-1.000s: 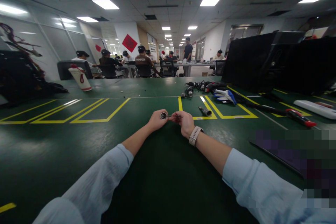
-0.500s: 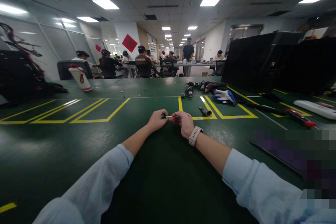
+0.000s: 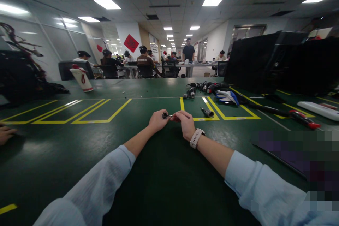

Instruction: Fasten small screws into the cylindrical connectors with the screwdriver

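My left hand [image 3: 158, 120] is closed around a small round metal part [image 3: 164, 116], whose dark open end faces me. Just to its right, my right hand [image 3: 185, 122] pinches a thin metal-shafted tool [image 3: 171, 115]. The tool's shaft reaches to the side of the round part, beside my left fingertips. My fingers hide most of the tool, so its kind does not show. A grey metal cone-shaped piece [image 3: 207, 112] with a narrow tip lies on the green table [image 3: 159, 169], right of my right hand.
Behind lie several dark tool parts [image 3: 202, 87] and a blue-and-white glove [image 3: 227, 97]. A red-and-black handled tool [image 3: 304, 118] and dark monitors [image 3: 254, 60] are at right. A white cup [image 3: 82, 79] stands back left. Another person's hand [image 3: 6, 134] rests at the left edge.
My right fingers have shifted on the thin tool, and less of its shaft shows. Another person's hand has come in at the left edge. The standing person in the background has shifted slightly.
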The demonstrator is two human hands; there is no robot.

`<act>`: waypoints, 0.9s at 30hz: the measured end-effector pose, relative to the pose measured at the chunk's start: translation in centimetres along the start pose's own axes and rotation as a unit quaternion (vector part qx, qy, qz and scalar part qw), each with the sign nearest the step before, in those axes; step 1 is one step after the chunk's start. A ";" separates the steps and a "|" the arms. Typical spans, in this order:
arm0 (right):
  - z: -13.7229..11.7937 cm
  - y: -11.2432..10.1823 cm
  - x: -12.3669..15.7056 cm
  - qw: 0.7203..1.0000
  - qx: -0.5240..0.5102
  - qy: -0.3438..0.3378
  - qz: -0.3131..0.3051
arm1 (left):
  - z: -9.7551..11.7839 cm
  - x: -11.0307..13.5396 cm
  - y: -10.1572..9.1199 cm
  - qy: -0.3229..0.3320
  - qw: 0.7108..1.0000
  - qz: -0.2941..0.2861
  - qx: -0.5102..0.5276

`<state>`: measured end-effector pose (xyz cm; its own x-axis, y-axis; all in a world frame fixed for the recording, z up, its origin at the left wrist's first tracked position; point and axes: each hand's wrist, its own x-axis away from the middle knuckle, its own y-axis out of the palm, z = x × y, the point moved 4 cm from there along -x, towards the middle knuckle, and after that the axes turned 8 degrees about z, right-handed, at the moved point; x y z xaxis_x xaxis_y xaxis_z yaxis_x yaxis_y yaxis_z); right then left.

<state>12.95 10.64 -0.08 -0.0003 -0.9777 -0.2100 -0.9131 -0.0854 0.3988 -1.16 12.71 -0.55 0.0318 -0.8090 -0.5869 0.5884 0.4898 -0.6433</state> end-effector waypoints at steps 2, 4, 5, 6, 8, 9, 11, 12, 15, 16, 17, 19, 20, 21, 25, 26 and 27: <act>0.0 0.1 0.1 1.000 0.011 -0.004 -0.007 | -0.1 0.0 0.1 -0.003 1.000 -0.002 0.001; 0.2 0.1 0.0 1.000 0.018 -0.003 -0.014 | -0.3 0.0 0.2 -0.006 1.000 0.000 0.006; 0.3 0.1 0.0 1.000 0.019 -0.001 -0.018 | -0.3 0.0 0.2 -0.009 1.000 0.002 0.010; 0.4 0.0 -0.1 1.000 0.020 0.002 -0.021 | -0.4 0.0 0.2 -0.012 1.000 0.005 0.013; 0.6 0.0 -0.2 0.999 0.018 0.009 -0.028 | -0.4 -0.1 0.1 -0.019 1.000 0.012 0.019; 0.7 0.0 -0.3 0.999 0.015 0.012 -0.032 | -0.4 -0.2 0.1 -0.023 0.999 0.016 0.022; 0.8 0.0 -0.3 0.999 0.009 0.017 -0.040 | -0.4 -0.2 0.0 -0.029 0.999 0.023 0.028; 0.9 0.0 -0.3 0.999 0.006 0.017 -0.043 | -0.4 -0.2 0.0 -0.031 0.999 0.026 0.030; 0.8 0.1 -0.3 0.999 0.002 0.012 -0.042 | -0.5 -0.2 0.0 -0.035 0.998 0.033 0.029; 0.7 0.1 -0.2 0.999 0.002 0.009 -0.037 | -0.5 -0.2 0.0 -0.037 0.998 0.034 0.026; 0.7 0.0 -0.2 0.999 0.003 0.005 -0.032 | -0.6 -0.2 0.0 -0.038 0.998 0.034 0.023; 0.6 0.0 -0.2 1.000 0.006 -0.001 -0.026 | -0.7 -0.1 0.0 -0.038 0.999 0.034 0.016; 0.6 0.0 -0.1 1.000 0.007 -0.003 -0.026 | -0.7 -0.1 0.0 -0.038 0.999 0.033 0.013; 0.6 0.0 -0.1 1.000 0.008 -0.002 -0.027 | -0.7 -0.1 0.0 -0.037 0.999 0.031 0.012; 0.7 0.0 -0.2 0.999 0.006 0.010 -0.035 | -0.6 0.0 0.0 -0.031 0.999 0.021 0.014; 0.7 0.0 -0.2 0.999 0.004 0.016 -0.036 | -0.6 0.0 0.0 -0.030 0.999 0.020 0.016; 0.8 0.0 -0.3 0.999 0.001 0.022 -0.038 | -0.5 0.0 0.0 -0.031 0.999 0.020 0.019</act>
<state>12.65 11.04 -0.76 0.0872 -0.9760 -0.1996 -0.9102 -0.1595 0.3822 -1.57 12.92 -0.80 0.1049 -0.8078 -0.5800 0.6152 0.5109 -0.6004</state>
